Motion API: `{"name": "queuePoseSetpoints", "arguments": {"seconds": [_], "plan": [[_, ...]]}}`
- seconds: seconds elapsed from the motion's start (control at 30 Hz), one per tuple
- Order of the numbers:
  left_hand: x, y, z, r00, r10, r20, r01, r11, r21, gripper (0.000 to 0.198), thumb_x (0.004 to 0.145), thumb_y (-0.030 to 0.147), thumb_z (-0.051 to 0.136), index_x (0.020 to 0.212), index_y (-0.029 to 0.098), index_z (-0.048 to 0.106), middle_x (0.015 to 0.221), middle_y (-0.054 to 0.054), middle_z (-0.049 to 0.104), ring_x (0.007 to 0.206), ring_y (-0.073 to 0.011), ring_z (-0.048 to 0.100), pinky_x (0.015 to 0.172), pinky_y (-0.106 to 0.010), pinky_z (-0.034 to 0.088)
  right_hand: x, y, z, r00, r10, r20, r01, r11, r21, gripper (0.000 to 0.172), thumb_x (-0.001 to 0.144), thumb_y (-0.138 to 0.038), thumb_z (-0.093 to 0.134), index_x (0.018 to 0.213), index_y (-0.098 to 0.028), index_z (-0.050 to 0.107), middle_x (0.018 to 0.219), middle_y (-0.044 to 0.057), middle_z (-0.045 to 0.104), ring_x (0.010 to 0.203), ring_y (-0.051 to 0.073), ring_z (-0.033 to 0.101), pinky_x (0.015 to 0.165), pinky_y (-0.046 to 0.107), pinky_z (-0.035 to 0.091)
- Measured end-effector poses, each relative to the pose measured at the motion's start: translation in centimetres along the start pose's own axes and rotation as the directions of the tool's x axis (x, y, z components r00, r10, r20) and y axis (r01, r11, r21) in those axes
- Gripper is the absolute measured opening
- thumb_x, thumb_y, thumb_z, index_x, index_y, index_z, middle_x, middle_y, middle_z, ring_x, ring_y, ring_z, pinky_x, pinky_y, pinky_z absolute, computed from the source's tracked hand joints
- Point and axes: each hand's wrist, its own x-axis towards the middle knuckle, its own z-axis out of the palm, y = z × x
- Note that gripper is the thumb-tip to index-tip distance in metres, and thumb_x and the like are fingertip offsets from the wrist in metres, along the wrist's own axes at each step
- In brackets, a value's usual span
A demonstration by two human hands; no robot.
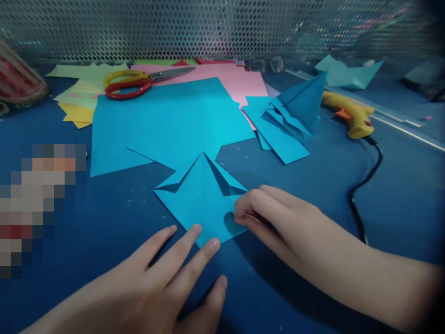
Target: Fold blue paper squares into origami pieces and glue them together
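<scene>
A folded sheet of blue paper (198, 199) lies on the blue table in front of me, its pointed top turned away from me and dark fold openings on both sides of the point. My left hand (153, 283) is open, with fingers spread; two fingertips rest at the paper's near edge. At the right edge of the same paper, the curled fingers of my right hand (278, 213) are closed on it, thumb and forefinger together. Part of that edge is hidden behind them. Just beyond lies a larger flat blue sheet (160, 120), partly under the folded piece.
Red-and-yellow scissors (128, 88) lie across the blue sheet and pink paper (239, 81). To the right are more folded blue pieces (292, 116) and a yellow glue gun (354, 113) with a black cord (354, 195). A perforated metal panel (215, 30) stands behind.
</scene>
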Motion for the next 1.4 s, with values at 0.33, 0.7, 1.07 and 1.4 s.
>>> {"name": "queuePoseSetpoints", "arguments": {"seconds": [0.33,0.7,1.07,1.4], "plan": [[-0.2,0.3,0.2,1.000,-0.018,0.003,0.018,0.999,-0.028,0.026,0.104,0.034,0.042,0.120,0.030,0.062,0.126,-0.002,0.070,0.117,-0.0265,0.061,0.091,-0.043,0.041,-0.3,0.0,0.5,0.984,-0.175,-0.043,0.165,0.969,-0.182,0.033,0.102,-0.011,0.037,0.085,-0.017,0.065,0.086,0.008,0.063,0.076,0.020,0.056,0.067,0.031,0.045],[-0.2,0.7,0.7,0.999,-0.040,-0.022,0.041,0.999,0.010,0.029,0.105,0.034,0.038,0.121,0.030,0.061,0.126,-0.001,0.069,0.122,-0.0271,0.056,0.103,-0.045,0.032,-1.4,-1.3,0.0,0.903,-0.429,0.000,0.403,0.849,-0.341,0.048,0.100,-0.006,0.030,0.098,-0.016,0.076,0.094,0.007,0.078,0.083,0.020,0.070,0.080,0.036,0.054],[-1.4,1.0,0.4,1.000,-0.027,0.014,0.028,0.999,-0.032,0.034,0.104,0.028,0.038,0.129,0.023,0.061,0.133,-0.005,0.066,0.136,-0.0275,0.047,0.124,-0.050,0.013,-4.1,-1.8,1.2,0.975,-0.191,-0.112,0.110,0.855,-0.507,0.042,0.091,-0.004,0.034,0.104,-0.013,0.073,0.093,0.014,0.077,0.084,0.030,0.069,0.076,0.044,0.053],[-1.1,1.0,0.2,0.982,-0.163,-0.094,0.156,0.985,-0.074,0.037,0.106,0.026,0.035,0.121,0.032,0.068,0.130,0.004,0.067,0.133,-0.0139,0.049,0.122,-0.030,0.022,-2.2,-1.8,-0.2,0.926,-0.335,-0.172,0.278,0.916,-0.288,0.024,0.103,-0.019,0.046,0.117,-0.016,0.065,0.113,0.006,0.073,0.112,0.022,0.064,0.099,0.035,0.050]]}}
